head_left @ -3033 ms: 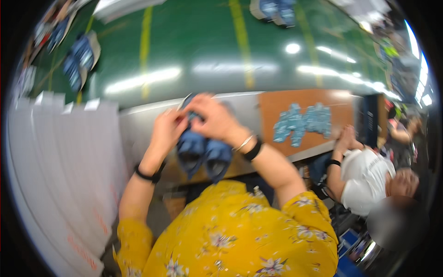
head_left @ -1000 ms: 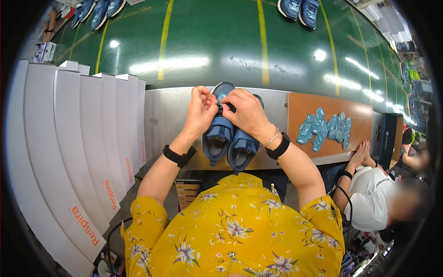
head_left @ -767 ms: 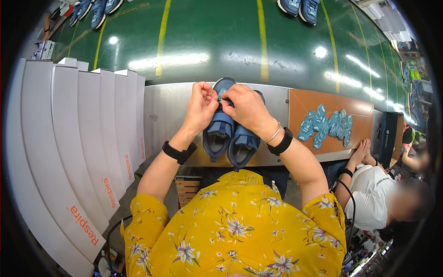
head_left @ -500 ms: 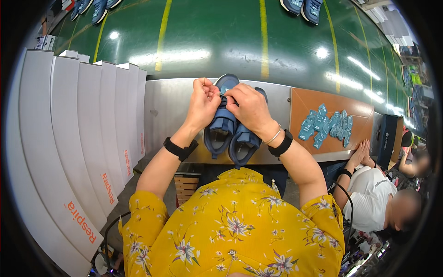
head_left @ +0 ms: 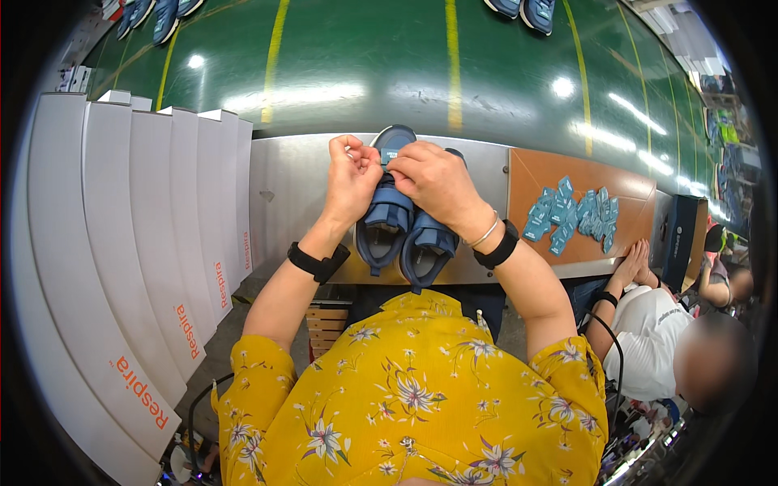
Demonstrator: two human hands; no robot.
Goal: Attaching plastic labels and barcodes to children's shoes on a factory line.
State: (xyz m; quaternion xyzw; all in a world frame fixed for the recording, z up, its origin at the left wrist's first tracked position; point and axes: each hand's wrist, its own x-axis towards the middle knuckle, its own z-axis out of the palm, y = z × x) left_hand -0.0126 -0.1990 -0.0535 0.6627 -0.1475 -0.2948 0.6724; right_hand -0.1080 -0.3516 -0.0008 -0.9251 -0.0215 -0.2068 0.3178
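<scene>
The tag (head_left: 389, 155) sits over the front of the left shoe (head_left: 389, 215); it looks light, thin and bendable, best taken by its edges between fingertips. The left hand (head_left: 353, 172) and right hand (head_left: 435, 178) are close together there, fingers curled to a pinch, though I cannot tell what exactly they grip. The right shoe (head_left: 434, 236) lies just beside. The 2 shoes, probably soft-topped, rest on the bench (head_left: 300, 190); more tags (head_left: 562, 207) lie on a board (head_left: 523, 172).

White cardboard boxes (head_left: 109, 243) stand side by side along the left, a yellow-lined green surface (head_left: 365, 57) spans the far side, and a co-worker (head_left: 604, 324) in a white T-shirt (head_left: 652, 340) is near a dark blue box (head_left: 674, 243) at right.
</scene>
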